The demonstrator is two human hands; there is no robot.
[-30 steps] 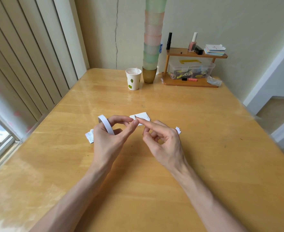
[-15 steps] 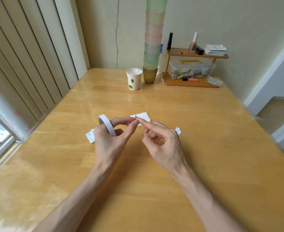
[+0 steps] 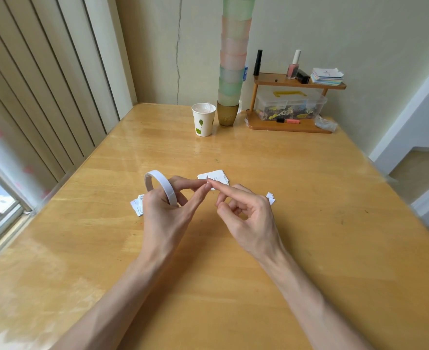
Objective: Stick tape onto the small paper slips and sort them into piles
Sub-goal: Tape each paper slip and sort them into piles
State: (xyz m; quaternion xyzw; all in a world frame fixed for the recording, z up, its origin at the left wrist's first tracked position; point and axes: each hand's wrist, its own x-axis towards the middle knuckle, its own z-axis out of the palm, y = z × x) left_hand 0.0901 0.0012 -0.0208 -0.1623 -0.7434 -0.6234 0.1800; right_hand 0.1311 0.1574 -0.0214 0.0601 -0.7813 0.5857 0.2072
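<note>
We judge the job to be somewhere in its middle, with a fresh piece of tape being worked loose. The left hand (image 3: pixel 165 213) has the tape roll (image 3: pixel 160 188) hooked over its curled fingers, thumb and forefinger meeting at a small white tab that sticks up between the tips. The right hand (image 3: pixel 250 219) stretches its index finger out to that same spot, tip touching. Its other fingers are curled in, and we see nothing held in them.

Three groups of slips already lie on the surface (image 3: pixel 309 248):
- The middle pile (image 3: pixel 214 176) sits just beyond the fingertips, towards the far edge.
- The left pile (image 3: pixel 136 207) is partly hidden behind the left hand, on the side of the left edge.
- The right scrap (image 3: pixel 271 198) is just past the right hand.

So some sorting looks done. We cannot tell from here which slips carry tape. No slip is in either hand, so the tab has yet to be torn off and pressed onto paper.
</note>
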